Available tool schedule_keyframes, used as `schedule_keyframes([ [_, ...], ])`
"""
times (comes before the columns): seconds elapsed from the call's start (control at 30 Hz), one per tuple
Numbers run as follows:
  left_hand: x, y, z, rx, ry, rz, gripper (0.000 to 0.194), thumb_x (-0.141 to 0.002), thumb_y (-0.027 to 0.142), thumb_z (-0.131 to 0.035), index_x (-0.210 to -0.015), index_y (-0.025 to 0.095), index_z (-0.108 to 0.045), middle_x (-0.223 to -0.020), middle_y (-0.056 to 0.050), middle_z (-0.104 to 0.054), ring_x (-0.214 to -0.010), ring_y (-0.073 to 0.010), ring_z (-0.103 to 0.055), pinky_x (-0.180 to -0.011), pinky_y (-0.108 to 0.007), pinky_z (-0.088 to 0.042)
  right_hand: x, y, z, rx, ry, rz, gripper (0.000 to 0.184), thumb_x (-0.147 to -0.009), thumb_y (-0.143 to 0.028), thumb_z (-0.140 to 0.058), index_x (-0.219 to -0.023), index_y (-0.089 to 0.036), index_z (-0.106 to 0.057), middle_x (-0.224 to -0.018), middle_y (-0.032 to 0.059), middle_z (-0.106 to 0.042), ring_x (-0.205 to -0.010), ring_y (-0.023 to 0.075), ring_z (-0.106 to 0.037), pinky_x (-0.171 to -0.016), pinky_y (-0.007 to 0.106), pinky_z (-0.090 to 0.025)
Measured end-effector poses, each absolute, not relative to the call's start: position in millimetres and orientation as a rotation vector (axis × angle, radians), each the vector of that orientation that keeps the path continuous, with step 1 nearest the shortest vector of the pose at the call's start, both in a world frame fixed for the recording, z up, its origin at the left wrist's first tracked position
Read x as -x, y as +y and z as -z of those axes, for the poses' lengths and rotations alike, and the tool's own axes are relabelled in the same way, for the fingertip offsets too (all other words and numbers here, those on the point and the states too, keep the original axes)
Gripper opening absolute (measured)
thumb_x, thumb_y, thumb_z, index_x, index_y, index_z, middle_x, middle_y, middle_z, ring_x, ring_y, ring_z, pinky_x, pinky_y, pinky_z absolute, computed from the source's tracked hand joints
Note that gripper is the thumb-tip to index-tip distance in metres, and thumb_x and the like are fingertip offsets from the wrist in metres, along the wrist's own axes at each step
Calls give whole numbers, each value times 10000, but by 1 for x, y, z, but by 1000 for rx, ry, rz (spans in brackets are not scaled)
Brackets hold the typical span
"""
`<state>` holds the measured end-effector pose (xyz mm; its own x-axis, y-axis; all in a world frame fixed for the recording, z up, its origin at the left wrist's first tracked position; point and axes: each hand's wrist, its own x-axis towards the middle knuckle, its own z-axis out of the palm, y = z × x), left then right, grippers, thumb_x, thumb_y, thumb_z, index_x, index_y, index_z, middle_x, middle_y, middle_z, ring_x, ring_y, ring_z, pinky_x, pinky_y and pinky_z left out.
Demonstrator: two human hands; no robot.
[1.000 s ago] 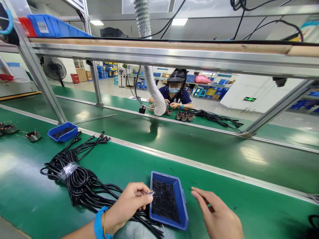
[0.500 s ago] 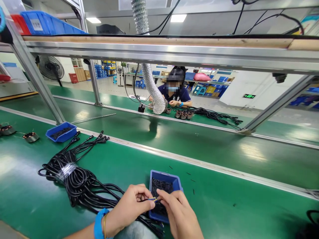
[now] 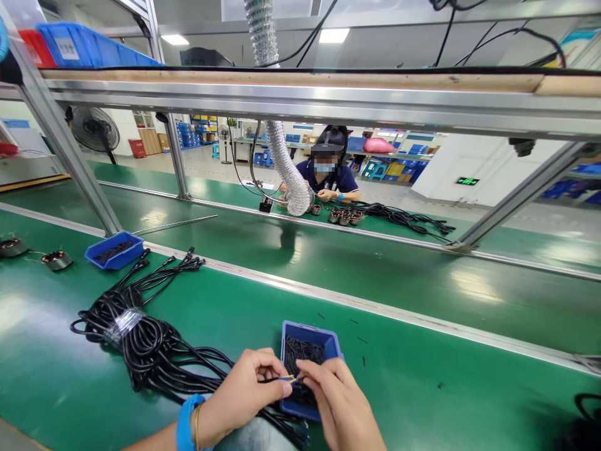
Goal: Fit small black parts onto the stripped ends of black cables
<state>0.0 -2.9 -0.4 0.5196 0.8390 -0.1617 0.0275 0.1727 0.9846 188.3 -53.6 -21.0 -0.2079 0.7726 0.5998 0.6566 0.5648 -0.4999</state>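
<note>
My left hand [image 3: 253,385] is closed in a pinch around the end of a black cable, from which thin blue and yellow wires [image 3: 287,378] stick out to the right. At the tips of those wires, my right hand [image 3: 340,401] pinches what looks like a short black tube, mostly covered by the fingers. Both hands are over a blue bin [image 3: 335,344] holding many short black tubes [image 3: 303,352]. Left of my hands lies a bundle of black cables [image 3: 150,341], bound with clear wrap; its lower ends run beneath my left wrist.
A second blue bin [image 3: 123,255] of black pieces stands far left, beside wound copper coils [image 3: 56,260]. Loose tubes lie behind the near bin. A metal frame [image 3: 300,103] spans overhead with a hanging silver duct [image 3: 282,150]. A co-worker [image 3: 347,181] sits opposite.
Almost nothing differs. The camera view has shifted very slightly, and both hands keep their pinch at the wire ends.
</note>
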Motion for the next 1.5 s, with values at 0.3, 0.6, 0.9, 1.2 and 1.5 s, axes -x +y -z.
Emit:
schedule_keyframes([
  [0.3, 0, -4, 7, -1277, 857, -711, 249, -692, 353, -794, -716, 149, -653, -763, 25, -504, -701, -124, -484, -671, -253, -374, -187, -51, 19, 1085, -2052, -76, 352, -971, -77, -446, -1262, -212, -591, -751, 34, -635, -676, 165, -585, -578, 234, -540],
  [0.6, 0, -3, 0, -1232, 869, -683, 220, -689, 335, -774, -754, 136, -705, -738, 23, -497, -630, -114, -466, -596, -255, -342, -194, -54, 25, 1308, -1409, -633, 326, -895, -340, -698, -1182, -212, -609, -799, 25, -735, -686, 162, -718, -662, 226, -618],
  [0.9, 0, -4, -1, -1314, 892, -666, 118, -700, 256, -719, -727, 142, -721, -698, 34, -473, -641, -116, -403, -615, -267, -296, -181, -58, 22, 1285, -1519, -577, 346, -973, -261, -576, -1318, -277, -556, -933, -20, -791, -829, 122, -759, -796, 175, -600],
  [1.2, 0, -4, 3, -1327, 898, -667, 140, -704, 287, -747, -738, 152, -732, -709, 28, -509, -655, -121, -419, -636, -267, -315, -182, -58, 16, 1285, -1693, -323, 334, -963, -206, -590, -1289, -268, -552, -894, -31, -792, -780, 132, -769, -792, 186, -604],
  [1.5, -1, -5, 7, -1357, 914, -668, 127, -694, 286, -761, -731, 167, -740, -724, 25, -520, -695, -133, -464, -671, -262, -359, -188, -55, 22, 1173, -1908, -145, 303, -983, -189, -550, -1280, -237, -580, -879, 16, -777, -757, 160, -749, -709, 222, -613],
])
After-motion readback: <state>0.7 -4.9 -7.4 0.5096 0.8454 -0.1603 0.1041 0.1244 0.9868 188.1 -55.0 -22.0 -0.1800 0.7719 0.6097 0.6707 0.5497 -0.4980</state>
